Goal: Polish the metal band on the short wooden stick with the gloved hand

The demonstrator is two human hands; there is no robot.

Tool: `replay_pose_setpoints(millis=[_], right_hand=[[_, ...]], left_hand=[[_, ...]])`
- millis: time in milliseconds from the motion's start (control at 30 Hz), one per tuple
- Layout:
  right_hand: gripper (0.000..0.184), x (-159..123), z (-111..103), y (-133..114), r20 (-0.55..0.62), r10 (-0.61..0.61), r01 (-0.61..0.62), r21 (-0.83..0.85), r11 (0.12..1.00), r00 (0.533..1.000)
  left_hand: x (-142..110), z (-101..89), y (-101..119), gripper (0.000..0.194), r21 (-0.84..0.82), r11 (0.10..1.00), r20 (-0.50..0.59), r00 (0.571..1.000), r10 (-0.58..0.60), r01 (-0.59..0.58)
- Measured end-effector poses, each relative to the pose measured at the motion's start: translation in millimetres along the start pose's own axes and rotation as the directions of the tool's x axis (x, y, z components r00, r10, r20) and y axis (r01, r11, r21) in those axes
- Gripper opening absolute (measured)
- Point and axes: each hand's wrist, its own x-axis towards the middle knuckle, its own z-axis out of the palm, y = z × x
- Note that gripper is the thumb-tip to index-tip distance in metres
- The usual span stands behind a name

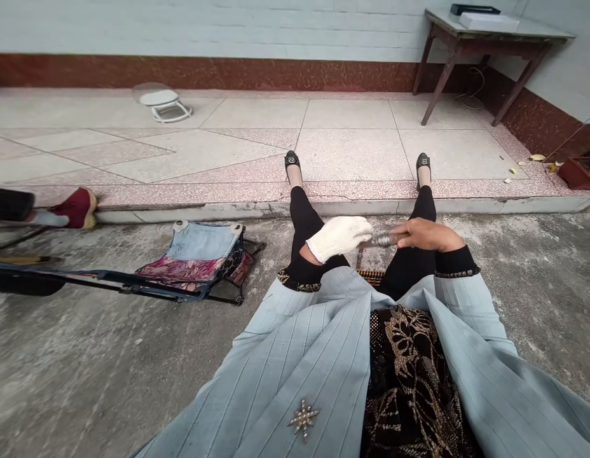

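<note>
My left hand [340,236] wears a white knitted glove, its fingers closed at the left end of a small silvery coil [383,239] that looks like wound wire. Bare and palm down, my right hand [428,235] has its fingers closed around the coil's other end. Both hands are above my lap, between my knees. The coil's ends are blurred or covered by fingers. Below the hands, part of a brown woven or beaded seat edge [370,277] shows between my legs.
A folding stool with a blue and floral fabric seat [194,245] stands at my left. Another person's red shoe [78,208] is at far left. My feet rest on a raised tiled step [347,152]. Beyond are a small white stool [166,105] and a wooden table [447,38].
</note>
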Motion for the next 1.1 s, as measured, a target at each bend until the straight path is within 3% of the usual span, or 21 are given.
replay_pose_setpoints(millis=[67,100,167,267,367,567,700,800,900,1000,1100], right_hand=[[0.040,-4.8,-2.7,-2.5,0.156,-0.122,0.100,0.143,0.985,0.980],[0.043,-7.0,-3.8,-4.4,0.143,-0.174,0.139,0.230,0.963,0.974],[0.051,-9.9,-5.6,-8.5,-0.048,-0.201,0.204,0.377,0.904,0.978],[0.055,-9.2,-6.0,-11.4,-0.366,-0.078,0.258,0.476,0.841,0.928],[0.052,-3.5,-3.2,-5.7,-0.474,-0.015,0.266,0.468,0.843,0.880],[0.049,10.3,6.3,12.4,-0.492,0.014,0.226,0.425,0.877,0.870],[0.046,12.6,8.6,10.7,-0.536,0.081,0.075,0.261,0.962,0.840],[0.044,11.5,9.1,7.1,-0.490,0.138,-0.111,0.085,0.990,0.861],[0.044,10.3,9.1,6.0,-0.378,0.156,-0.182,-0.034,0.983,0.912],[0.042,6.7,6.9,4.7,-0.130,0.051,-0.052,-0.007,0.999,0.990],[0.043,-0.4,2.6,1.0,0.121,-0.134,0.112,0.172,0.979,0.984]], left_hand=[[1.3,0.9,-2.2,0.023,-0.179,0.984,-0.010,1.000,0.002,-0.004],[2.5,3.4,-3.5,0.023,-0.287,0.958,-0.030,0.999,-0.030,0.020],[5.1,11.3,-5.3,0.025,-0.464,0.881,-0.075,0.987,-0.141,0.091],[7.9,23.2,-5.1,0.027,-0.544,0.831,-0.076,0.980,-0.182,0.113],[8.0,27.2,-2.8,0.026,-0.584,0.808,-0.033,0.993,-0.109,0.069],[6.4,23.5,-1.2,0.029,-0.512,0.859,-0.003,0.999,-0.035,0.029],[7.0,26.3,-2.7,0.031,-0.225,0.974,-0.022,1.000,-0.004,-0.001],[6.7,25.9,-4.1,0.031,0.009,1.000,-0.026,1.000,0.007,-0.007],[6.2,18.1,-3.8,0.030,0.061,0.998,-0.041,0.999,-0.015,0.017],[6.7,8.4,-3.6,0.024,-0.169,0.984,-0.041,0.997,-0.062,0.055],[8.3,8.9,-7.1,0.021,-0.457,0.887,-0.010,0.997,-0.075,0.062]])
